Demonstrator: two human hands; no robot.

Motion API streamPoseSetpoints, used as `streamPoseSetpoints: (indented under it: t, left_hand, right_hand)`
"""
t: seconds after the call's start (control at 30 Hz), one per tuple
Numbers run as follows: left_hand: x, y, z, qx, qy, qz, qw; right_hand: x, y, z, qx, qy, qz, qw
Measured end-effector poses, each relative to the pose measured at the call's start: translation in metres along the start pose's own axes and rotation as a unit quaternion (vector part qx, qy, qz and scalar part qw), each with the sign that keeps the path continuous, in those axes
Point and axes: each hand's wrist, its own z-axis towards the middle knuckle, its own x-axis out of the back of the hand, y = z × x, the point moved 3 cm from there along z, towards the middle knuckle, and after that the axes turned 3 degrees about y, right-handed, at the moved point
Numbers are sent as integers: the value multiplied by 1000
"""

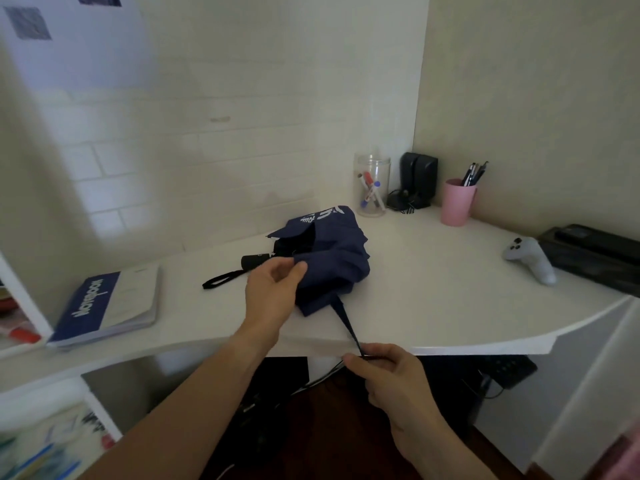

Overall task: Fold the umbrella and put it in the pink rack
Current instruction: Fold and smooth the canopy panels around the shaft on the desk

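A collapsed navy blue umbrella (329, 258) with white lettering lies loosely bunched on the white desk (433, 306). Its black handle (254, 260) and black wrist loop (221, 280) point left. My left hand (273, 292) rests on the umbrella's left side and pinches a fold of the fabric. A narrow navy closing strap (344, 320) runs from the canopy over the desk's front edge. My right hand (384, 372), below that edge, pinches the strap's end and holds it taut. A pink edge (623, 455) shows at the bottom right corner; I cannot tell whether it is the rack.
A blue-and-white notebook (107, 306) lies at the desk's left. At the back stand a clear jar of markers (372, 188), black speakers (417, 181) and a pink cup of pens (457, 202). A grey game controller (530, 258) and a black box (595, 258) sit at right.
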Motion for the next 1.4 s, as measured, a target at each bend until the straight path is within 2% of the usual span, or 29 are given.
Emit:
streamPoseSetpoints:
  t: [0.1, 0.23, 0.33, 0.4, 0.47, 0.5, 0.53, 0.6, 0.63, 0.67, 0.77, 0.83, 0.97, 1.03, 1.07, 1.13, 1.17, 1.2, 1.27, 1.33, 1.4]
  left_hand:
    - [-5, 16, 8, 7, -1, -25, 1000]
    - [-7, 26, 20, 8, -11, -30, 999]
    - [-4, 24, 28, 19, 0, -42, 999]
    - [0, 18, 33, 47, 17, -62, 997]
    - [6, 10, 38, 68, 35, -71, 994]
    - [9, 6, 40, 72, 38, -68, 994]
    - [11, 2, 43, 69, 36, -57, 995]
    - [15, 0, 45, 47, 17, -15, 999]
    - [16, 1, 45, 33, -1, 1, 999]
    - [17, 4, 44, 20, -22, 9, 1000]
    - [18, 23, 43, -31, -108, 15, 994]
    - [19, 43, 46, -67, -138, 19, 988]
    - [19, 62, 89, -63, -58, -62, 994]
    - [19, 57, 103, -120, -12, 43, 992]
    - [19, 51, 103, -179, -4, 109, 978]
    - [18, 35, 89, -302, -31, 218, 927]
    - [17, 22, 83, -331, -57, 257, 906]
    - [18, 8, 79, -325, -85, 287, 897]
    - [21, -24, 75, -248, -137, 336, 898]
    - [25, -52, 70, -186, -174, 385, 887]
    - [29, -68, 65, -190, -178, 423, 868]
  right_hand:
    - [2, -3, -3, -26, -26, 2, 999]
    - [3, 6, -8, -78, -79, 71, 991]
    - [0, 27, -9, -135, -71, 26, 988]
    - [0, 38, -8, -151, -64, -47, 985]
    - [7, 36, -4, -56, -57, -243, 967]
    - [11, 25, -1, 37, -18, -362, 931]
    - [13, 7, 1, 145, 43, -430, 890]
    - [10, -35, 8, 330, 118, -392, 851]
    - [5, -56, 19, 391, 117, -366, 836]
    - [-3, -75, 34, 415, 92, -365, 828]
    - [-30, -119, 81, 394, 1, -428, 813]
    - [-42, -147, 95, 406, -1, -438, 802]
    - [-64, -195, 114, 419, 23, -354, 836]
    - [-77, -205, 129, 414, 41, -333, 846]
    - [-84, -203, 137, 408, 39, -349, 843]
    - [-89, -191, 145, 413, 26, -379, 828]
    - [-86, -184, 143, 435, 32, -374, 818]
    - [-80, -176, 140, 471, 50, -369, 799]
    - [-66, -154, 136, 517, 76, -404, 750]
    - [-53, -122, 137, 491, 24, -488, 721]
    - [-40, -88, 141, 450, -57, -556, 696]
